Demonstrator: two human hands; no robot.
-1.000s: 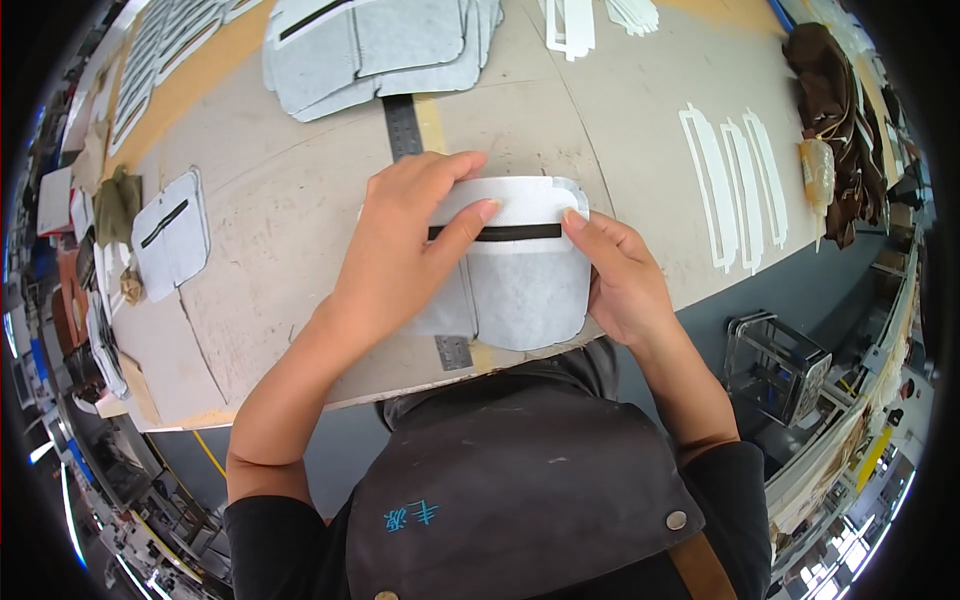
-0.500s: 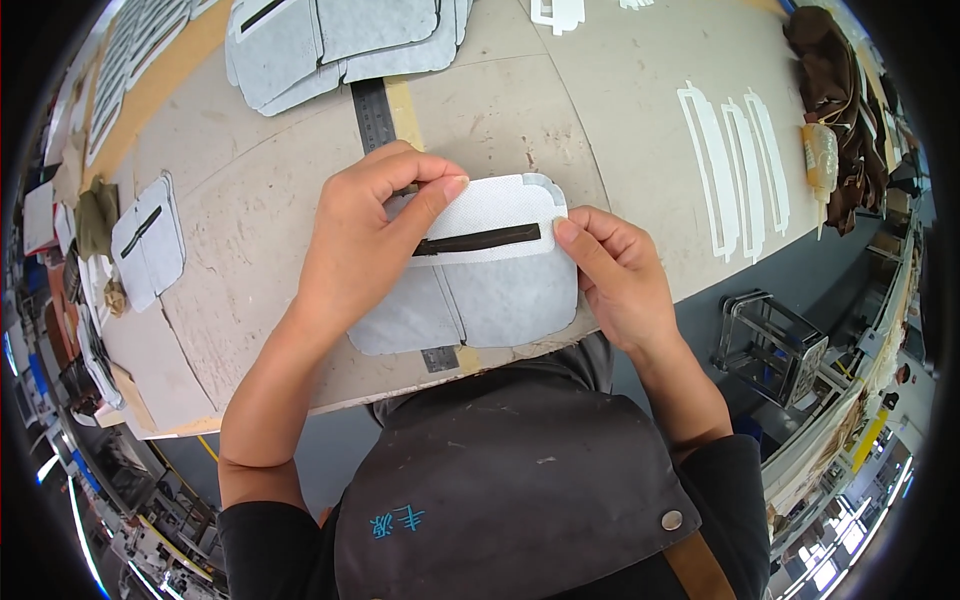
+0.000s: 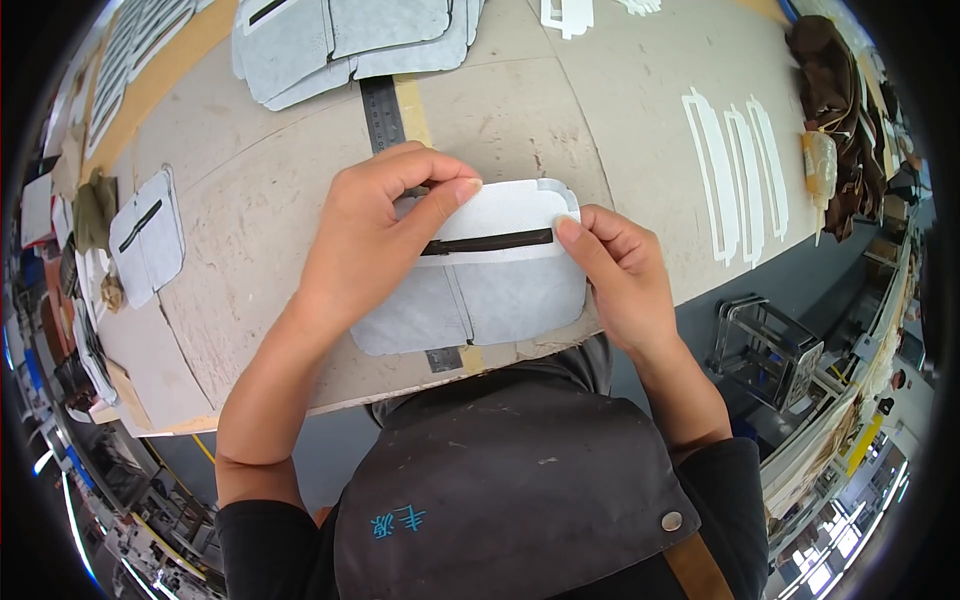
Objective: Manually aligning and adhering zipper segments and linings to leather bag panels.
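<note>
On the table in front of me lies a pale grey panel (image 3: 525,300) with rounded corners and a seam down its middle. Over its upper half is a white slotted piece (image 3: 500,212), with a long dark opening along its lower part. My left hand (image 3: 375,225) pinches the white piece's top edge between thumb and forefinger, and covers the panel's left end. At the right end, my right hand (image 3: 628,270) grips the white piece's edge, thumb on top and fingers curled beneath. Whether the right fingers also hold the grey panel cannot be made out.
Similar grey panels (image 3: 390,42) are stacked at the back; another panel (image 3: 150,235) lies at left. A dark ruler (image 3: 380,115) passes beneath my work. White slotted frames (image 3: 717,180), a glue bottle (image 3: 820,165) and brown material (image 3: 832,70) sit at right. Beyond the edge stands a metal stool (image 3: 765,345).
The panel and white piece appear slightly further right in the view, as do the stacked panels and ruler. Both hands keep their pinches.
</note>
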